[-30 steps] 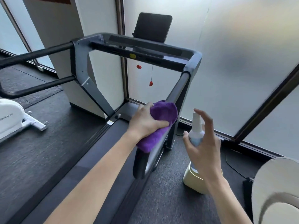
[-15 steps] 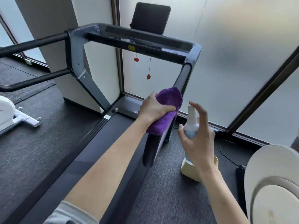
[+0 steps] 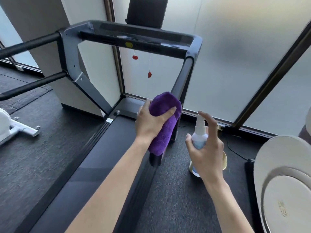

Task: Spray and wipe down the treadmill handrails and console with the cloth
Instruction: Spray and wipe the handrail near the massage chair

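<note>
Presently the purple plush microfibre cloth (image 3: 165, 121) is wrapped over the right-hand black padded handrail (image 3: 180, 88) of the treadmill, low on its length, with the bare lower end of the rail showing just beneath the cloth. The left hand (image 3: 151, 121) grips the cloth, thumb laid across its top and fingers curled round behind, clamping it to the rail. The right hand (image 3: 207, 152) holds a small clear spray bottle with a white nozzle (image 3: 200, 133) just beside the rail, fingers curled round the bottle body and the forefinger raised over the nozzle, not pressing it as far as can be seen. In my judgement the step in hand is wiping the right handrail; the upper stretch of that rail, the grey console frame (image 3: 134, 37), the dark tablet-like screen (image 3: 147, 11) and the left black handrails (image 3: 30, 43) appear not yet reached. The next move calls for running the cloth along the rail towards the console, spraying as needed. No writing is legible: a yellow sticker (image 3: 129, 44) on the console is too small to read, as is a faint mark on the white round object (image 3: 284, 182) at right.
</note>
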`<action>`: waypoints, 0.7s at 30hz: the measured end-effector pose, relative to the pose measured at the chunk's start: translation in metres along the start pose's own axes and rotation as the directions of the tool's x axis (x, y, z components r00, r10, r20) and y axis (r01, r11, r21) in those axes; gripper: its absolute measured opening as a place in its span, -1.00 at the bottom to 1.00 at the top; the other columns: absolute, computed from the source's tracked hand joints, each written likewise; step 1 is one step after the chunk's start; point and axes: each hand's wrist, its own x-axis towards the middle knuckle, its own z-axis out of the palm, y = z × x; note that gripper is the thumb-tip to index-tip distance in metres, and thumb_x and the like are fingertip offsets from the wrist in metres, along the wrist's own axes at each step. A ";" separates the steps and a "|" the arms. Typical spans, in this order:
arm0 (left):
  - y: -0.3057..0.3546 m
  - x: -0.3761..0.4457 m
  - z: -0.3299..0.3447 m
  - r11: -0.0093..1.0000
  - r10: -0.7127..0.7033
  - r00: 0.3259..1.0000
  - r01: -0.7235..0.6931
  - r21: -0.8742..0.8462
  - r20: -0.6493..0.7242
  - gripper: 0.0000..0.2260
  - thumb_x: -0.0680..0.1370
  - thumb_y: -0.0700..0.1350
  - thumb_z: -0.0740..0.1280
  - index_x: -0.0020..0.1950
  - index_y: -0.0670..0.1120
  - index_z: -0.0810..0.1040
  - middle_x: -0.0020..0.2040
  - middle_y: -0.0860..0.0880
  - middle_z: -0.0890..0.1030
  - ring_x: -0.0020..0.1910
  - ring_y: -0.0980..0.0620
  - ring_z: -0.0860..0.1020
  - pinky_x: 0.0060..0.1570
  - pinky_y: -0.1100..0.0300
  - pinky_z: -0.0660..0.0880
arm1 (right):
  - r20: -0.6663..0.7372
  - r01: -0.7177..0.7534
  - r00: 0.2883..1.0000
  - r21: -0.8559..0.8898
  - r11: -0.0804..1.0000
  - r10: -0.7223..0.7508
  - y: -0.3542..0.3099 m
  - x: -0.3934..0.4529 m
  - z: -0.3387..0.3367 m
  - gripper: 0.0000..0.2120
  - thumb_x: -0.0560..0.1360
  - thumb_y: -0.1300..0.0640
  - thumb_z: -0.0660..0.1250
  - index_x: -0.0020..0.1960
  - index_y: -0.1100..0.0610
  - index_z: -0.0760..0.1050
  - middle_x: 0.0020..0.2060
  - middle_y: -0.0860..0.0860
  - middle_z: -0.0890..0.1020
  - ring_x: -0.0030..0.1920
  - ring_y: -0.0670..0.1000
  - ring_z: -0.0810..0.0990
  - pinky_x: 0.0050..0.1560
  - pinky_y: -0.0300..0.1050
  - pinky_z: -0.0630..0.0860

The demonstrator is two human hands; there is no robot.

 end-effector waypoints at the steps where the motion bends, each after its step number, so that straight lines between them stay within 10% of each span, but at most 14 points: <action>1: 0.000 0.001 0.001 1.000 0.029 1.000 -0.029 -0.004 -0.006 -0.44 0.12 0.34 0.46 -0.02 0.06 0.52 0.00 0.02 0.63 0.03 -0.01 0.59 0.11 -0.04 0.52 | -0.007 0.010 1.000 0.012 1.000 -0.010 -0.002 -0.001 0.001 -0.35 0.39 0.35 0.43 0.33 -0.12 0.32 -0.42 -0.10 0.47 -0.51 -0.15 0.41 -0.51 -0.50 0.29; 6: -0.058 -0.042 -0.003 0.968 0.131 0.985 -0.152 -0.201 -0.112 -0.54 0.19 0.21 0.55 -0.02 0.17 0.47 -0.06 0.15 0.62 -0.10 0.14 0.60 -0.10 0.28 0.52 | -0.043 0.013 0.999 0.013 1.000 -0.013 -0.003 -0.012 -0.002 -0.36 0.39 0.35 0.44 0.33 -0.07 0.34 -0.40 -0.15 0.46 -0.49 -0.13 0.44 -0.48 -0.50 0.30; 11: -0.112 -0.074 0.009 0.838 -0.134 0.973 0.011 -0.545 -0.187 -0.47 0.15 0.15 0.48 0.05 0.04 0.48 -0.08 0.06 0.61 -0.19 0.17 0.58 -0.15 0.30 0.51 | -0.014 -0.032 0.999 -0.016 0.999 0.031 0.001 -0.026 -0.011 -0.34 0.40 0.36 0.43 0.34 -0.12 0.31 -0.36 -0.07 0.51 -0.47 -0.03 0.48 -0.47 -0.20 0.50; 21: -0.067 -0.045 0.006 0.915 0.261 0.935 -0.319 -0.247 -0.241 -0.54 0.25 0.25 0.54 0.04 0.27 0.43 0.06 0.13 0.58 0.06 0.05 0.57 0.06 0.21 0.51 | 0.018 -0.002 1.000 0.044 0.999 0.001 -0.008 -0.011 0.009 -0.38 0.41 0.35 0.42 0.34 -0.06 0.31 -0.32 -0.16 0.49 -0.51 -0.10 0.40 -0.47 -0.39 0.36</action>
